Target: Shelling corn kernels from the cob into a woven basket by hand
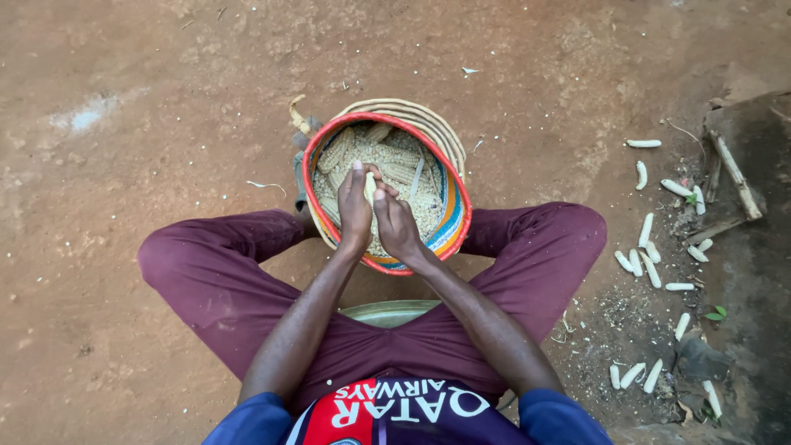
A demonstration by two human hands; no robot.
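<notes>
Across the whole frame spreads bare reddish-brown earth (148, 124), scuffed and dusty, with a pale patch in the upper left. On it, filling the lower middle, the person sits with knees spread wide in dark maroon trousers (214, 280), the shirt at the bottom edge blue with a red panel. At the right edge a dark heap of soil and sticks (741, 214) runs down the frame, and beside it lie many stripped white corn cobs (651, 268), scattered from the upper right to the lower right, some touching and some apart. In the centre, between the knees, stands a round woven basket (457, 222) with a red rim and blue and orange bands inside, tilted slightly toward the person; a second, plain straw basket rim (428, 119) shows just behind it. The basket holds a bed of loose pale maize kernels (424, 202) with several unshelled cobs lying among them. Just below it, against the lap, the edge of a pale metal bowl (387, 311) peeks out. Over the basket's near half the left hand (354, 213) and the right hand (397, 222) press together, both closed around one maize cob (370, 186), which stands nearly upright between the palms, its tip showing beside the thumbs.
</notes>
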